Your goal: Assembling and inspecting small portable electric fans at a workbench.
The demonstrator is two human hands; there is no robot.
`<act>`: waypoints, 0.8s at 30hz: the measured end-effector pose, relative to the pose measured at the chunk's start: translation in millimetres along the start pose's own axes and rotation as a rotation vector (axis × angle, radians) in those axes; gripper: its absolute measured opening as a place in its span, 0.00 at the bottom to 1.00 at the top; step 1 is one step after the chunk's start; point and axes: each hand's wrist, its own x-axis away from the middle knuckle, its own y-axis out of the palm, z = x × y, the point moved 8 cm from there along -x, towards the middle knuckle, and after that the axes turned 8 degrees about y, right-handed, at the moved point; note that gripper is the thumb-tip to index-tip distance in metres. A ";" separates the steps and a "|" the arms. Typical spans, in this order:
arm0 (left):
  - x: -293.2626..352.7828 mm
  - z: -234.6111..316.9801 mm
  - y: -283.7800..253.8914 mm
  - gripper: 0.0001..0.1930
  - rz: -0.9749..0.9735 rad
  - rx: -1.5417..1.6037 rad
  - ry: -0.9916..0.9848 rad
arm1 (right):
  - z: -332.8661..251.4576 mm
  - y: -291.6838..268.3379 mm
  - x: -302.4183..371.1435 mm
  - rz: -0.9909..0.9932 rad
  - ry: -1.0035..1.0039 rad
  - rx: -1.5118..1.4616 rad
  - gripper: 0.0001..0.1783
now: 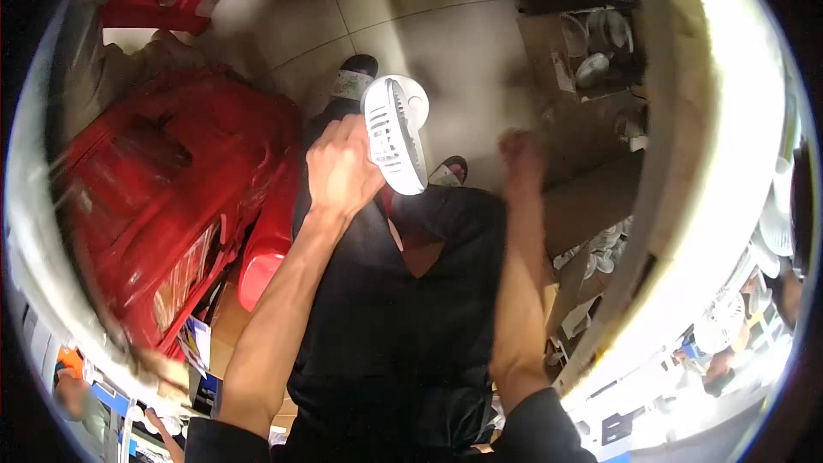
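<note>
My left hand (341, 170) is closed round a small white fan (394, 135), held in front of me above my knees. Slots run across the fan's casing, which is turned edge-on, and a round white part shows behind it. Part of the grip is hidden by my fingers. Out to the right, my right hand (521, 153) hangs over the floor, apart from the fan. It is dim and blurred, so I cannot make out its fingers. Cardboard boxes are the nearest things to it.
Shiny red plastic (171, 180) fills the left side, with a red stool-like piece (264, 261) beside my left forearm. On the right, an open cardboard box (549, 60) holds white fan parts. A bright white table edge (720, 163) curves along the right. Tiled floor (429, 26) lies ahead.
</note>
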 end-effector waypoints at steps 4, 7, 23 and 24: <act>-46.3 41.7 -25.9 0.13 -0.050 0.080 -0.080 | -14.2 50.6 127.7 0.071 0.117 0.120 0.13; -82.5 118.8 -56.6 0.14 -0.103 0.063 -0.063 | -34.5 55.5 197.2 -0.109 -0.038 0.439 0.13; -225.1 517.4 -242.5 0.13 -0.566 0.117 0.536 | -355.1 -152.5 379.0 0.282 -0.455 0.553 0.18; -231.0 529.8 -241.5 0.13 -0.568 0.112 0.551 | -364.6 -164.0 380.0 0.289 -0.460 0.539 0.18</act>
